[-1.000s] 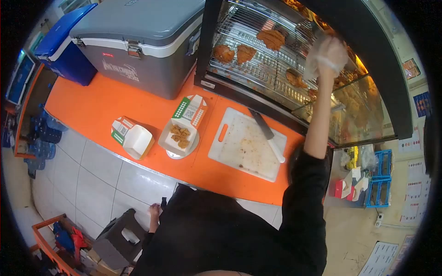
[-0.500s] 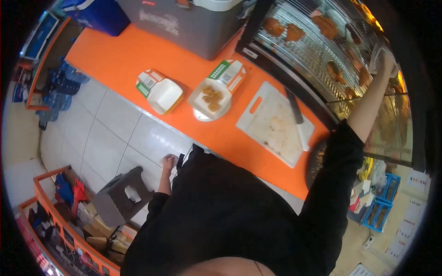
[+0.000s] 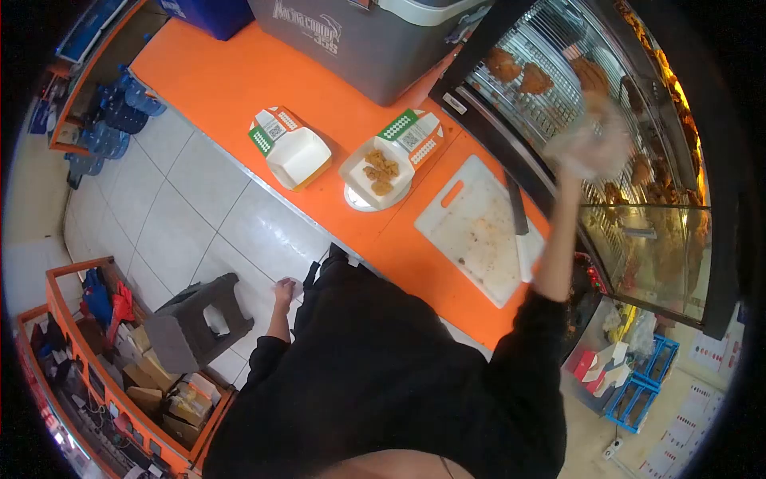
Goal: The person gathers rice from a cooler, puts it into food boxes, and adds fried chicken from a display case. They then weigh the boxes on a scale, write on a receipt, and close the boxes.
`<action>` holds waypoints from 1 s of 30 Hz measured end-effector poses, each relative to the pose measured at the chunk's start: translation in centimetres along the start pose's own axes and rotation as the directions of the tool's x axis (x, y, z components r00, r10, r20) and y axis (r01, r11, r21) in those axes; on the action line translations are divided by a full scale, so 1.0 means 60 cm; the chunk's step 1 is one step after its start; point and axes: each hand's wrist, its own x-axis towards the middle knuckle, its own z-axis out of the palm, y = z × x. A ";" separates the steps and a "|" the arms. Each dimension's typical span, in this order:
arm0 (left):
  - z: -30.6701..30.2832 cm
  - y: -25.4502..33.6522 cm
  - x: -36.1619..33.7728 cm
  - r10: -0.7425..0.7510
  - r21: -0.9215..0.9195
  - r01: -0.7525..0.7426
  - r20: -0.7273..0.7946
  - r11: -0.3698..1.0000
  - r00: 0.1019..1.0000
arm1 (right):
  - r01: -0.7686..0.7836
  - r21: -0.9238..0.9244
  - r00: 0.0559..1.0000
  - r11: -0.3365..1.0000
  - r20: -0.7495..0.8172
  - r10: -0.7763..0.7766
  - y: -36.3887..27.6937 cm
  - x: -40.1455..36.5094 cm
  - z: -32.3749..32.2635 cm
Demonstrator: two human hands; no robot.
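My right hand [image 3: 589,148], in a clear plastic glove, is smeared by motion in front of the glass-sided food warmer [image 3: 549,112]. A brownish patch shows by its fingertips; whether it is held food or a piece behind cannot be told. Fried chicken pieces [image 3: 536,79] lie on the warmer's wire rack. Below that arm, a white cutting board [image 3: 471,239] bears crumbs and a knife [image 3: 517,209]. Small fried pieces [image 3: 381,169] sit in an open paper box [image 3: 361,180] on a round white base [image 3: 375,199]. My left hand [image 3: 286,290] hangs low by my side, fingers curled.
Another open paper box [image 3: 299,160] stands on the orange counter [image 3: 207,72]. A grey cooler box [image 3: 359,56] and a blue container [image 3: 211,14] line its back. A dark grey stool [image 3: 195,323] is on the tiled floor, near an orange shelf [image 3: 72,327] and water bottles [image 3: 120,116].
My right hand has drawn back from deep inside the warmer, leftward toward its front opening. The view has shifted slightly. My left hand still hangs low.
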 end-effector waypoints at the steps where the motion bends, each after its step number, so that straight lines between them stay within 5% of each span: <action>1: 0.005 0.004 -0.003 0.019 -0.018 -0.019 0.011 1.000 1.000 | -0.127 0.180 0.980 0.976 0.172 0.096 -0.053 -0.046 0.009; 3: 0.006 0.006 -0.007 0.066 0.052 -0.067 0.022 0.996 0.998 | -0.483 0.321 0.777 0.815 0.587 0.229 -0.147 -0.142 0.036; 5: 0.003 0.015 0.004 0.138 0.221 -0.144 0.045 0.965 0.989 | -0.736 0.195 0.454 0.648 0.852 0.260 -0.219 -0.235 0.070; 7: -0.001 -0.001 0.040 0.114 0.267 -0.129 0.072 0.955 0.991 | -0.520 0.387 0.631 0.762 0.775 0.037 -0.205 -0.353 0.135; 8: -0.015 0.012 0.043 0.198 0.241 -0.255 0.238 0.936 0.951 | -0.311 0.495 0.761 0.812 0.641 -0.100 -0.189 -0.356 0.151; 9: -0.011 -0.011 0.066 0.160 -0.003 -0.161 0.125 0.987 0.979 | -0.204 0.407 0.839 0.891 0.541 -0.055 -0.157 -0.314 0.144; 11: -0.005 0.018 0.055 0.138 -0.089 -0.139 -0.013 0.986 0.990 | -0.074 0.185 0.958 0.980 0.285 0.018 -0.104 -0.177 0.096; 15: -0.019 0.030 0.027 0.146 -0.017 -0.146 0.000 0.989 0.989 | 0.005 -0.293 0.990 0.956 -0.134 -0.046 0.056 0.020 0.001; 20: -0.019 0.026 -0.014 0.135 0.074 -0.141 0.079 0.987 0.988 | 0.013 -0.691 0.996 0.723 0.069 0.048 0.206 0.143 -0.032; 23: -0.026 0.015 0.000 -0.006 0.036 0.000 0.151 0.999 0.988 | 0.040 -0.754 0.976 0.656 0.171 0.137 0.233 0.167 -0.025; 30: -0.014 0.055 0.007 0.016 0.040 -0.020 0.088 0.999 0.996 | 0.103 -0.779 0.953 0.618 0.255 0.164 0.281 0.220 -0.012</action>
